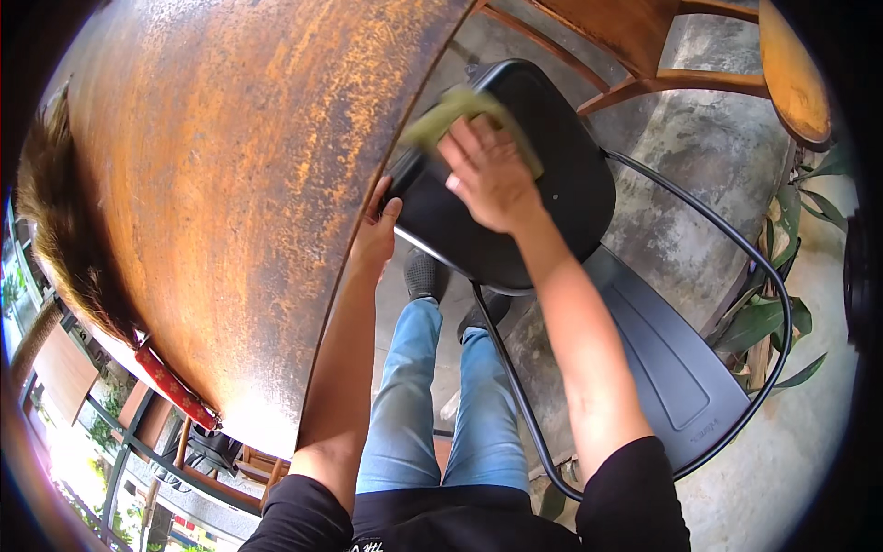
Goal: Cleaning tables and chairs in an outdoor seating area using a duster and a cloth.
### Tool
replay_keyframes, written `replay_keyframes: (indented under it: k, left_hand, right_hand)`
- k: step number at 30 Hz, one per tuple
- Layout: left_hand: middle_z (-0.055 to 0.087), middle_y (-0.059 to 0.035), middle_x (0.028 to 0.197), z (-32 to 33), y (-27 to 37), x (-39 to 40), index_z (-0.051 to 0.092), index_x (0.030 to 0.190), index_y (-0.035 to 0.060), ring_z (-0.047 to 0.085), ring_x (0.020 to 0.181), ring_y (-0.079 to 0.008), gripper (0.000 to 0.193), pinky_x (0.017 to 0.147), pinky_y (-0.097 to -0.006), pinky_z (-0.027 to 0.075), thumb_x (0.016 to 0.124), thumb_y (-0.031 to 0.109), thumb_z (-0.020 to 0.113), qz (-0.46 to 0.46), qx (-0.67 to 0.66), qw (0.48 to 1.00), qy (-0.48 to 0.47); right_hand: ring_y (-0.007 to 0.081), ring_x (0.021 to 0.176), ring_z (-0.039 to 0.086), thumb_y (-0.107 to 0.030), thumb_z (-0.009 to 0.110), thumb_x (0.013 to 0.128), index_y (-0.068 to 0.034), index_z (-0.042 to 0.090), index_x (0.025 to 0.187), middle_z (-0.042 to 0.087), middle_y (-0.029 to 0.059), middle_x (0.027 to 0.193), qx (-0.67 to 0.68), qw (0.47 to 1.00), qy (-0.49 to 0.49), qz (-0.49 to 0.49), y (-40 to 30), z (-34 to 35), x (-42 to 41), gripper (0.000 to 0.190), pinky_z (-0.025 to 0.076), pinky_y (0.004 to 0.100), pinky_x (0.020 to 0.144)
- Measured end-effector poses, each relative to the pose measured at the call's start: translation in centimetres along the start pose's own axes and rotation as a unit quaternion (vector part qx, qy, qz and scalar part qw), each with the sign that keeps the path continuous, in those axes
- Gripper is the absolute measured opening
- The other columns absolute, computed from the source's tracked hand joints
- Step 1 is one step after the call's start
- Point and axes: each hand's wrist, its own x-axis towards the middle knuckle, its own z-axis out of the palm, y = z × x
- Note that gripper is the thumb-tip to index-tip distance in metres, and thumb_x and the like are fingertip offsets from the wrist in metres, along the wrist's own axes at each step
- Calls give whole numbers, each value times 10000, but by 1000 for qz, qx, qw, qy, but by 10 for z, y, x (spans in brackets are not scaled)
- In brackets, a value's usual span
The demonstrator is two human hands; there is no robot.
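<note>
My right hand point(486, 172) presses a yellow-green cloth point(459, 110) flat against the black seat point(569, 200) of a metal-framed chair. Hand and cloth are blurred. On the seat's left side, my left hand point(376, 234) grips the seat edge with the thumb on top, close beside the rim of the wooden table point(262, 172). Its other fingers are partly hidden. The chair's grey backrest point(662, 352) reaches towards the lower right, with a curved black tube point(731, 234) around it.
A brown duster point(52, 207) with a red patterned handle point(176, 390) lies along the table's left side. A wooden chair point(635, 41) stands at the top right. Green plants point(748, 324) line the wall on the right. My shoes point(424, 272) are on the concrete floor point(697, 179) below the seat.
</note>
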Motion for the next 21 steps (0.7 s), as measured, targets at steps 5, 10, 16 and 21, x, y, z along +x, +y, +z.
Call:
replay_keyframes:
  k: [5,10,16,21]
  left_hand:
    - [524,-41,1421,-3,2,1,531,1397,124,442,1323,-170,466,1126,-308,283,955,232,631,-53,-22,996,-62]
    - [653,-41,1187,-2,-1,5,596,1324,45,589,1028,-93,434,923,-218,440,905,90,700,-70,-106,992,-21]
    - [633,-73,1241,-21,-18,11,593,1317,38,592,1084,-134,373,960,-258,448,947,71,621,-103,-198,975,23]
    - [573,-89,1325,-28,-22,5,486,1387,56,539,1207,-223,441,1043,-356,399,1032,313,435,-159,-496,852,51]
  right_hand:
    - [406,1422,275,-419,464,983,-73,299,1496,277,192,1553,-59,958,139,244,75,14,-26,640,257,542,1135]
    - [400,1125,556,-414,460,981,-56,470,1348,582,196,1246,18,906,112,407,112,4,-18,513,413,494,991]
    - [488,1372,291,-414,512,954,-73,476,1362,340,180,1495,-42,974,151,163,40,-1,50,533,266,640,1089]
    - [336,1451,233,-395,457,977,-96,536,1343,380,107,1505,55,991,-86,-84,-69,23,17,479,151,562,1178]
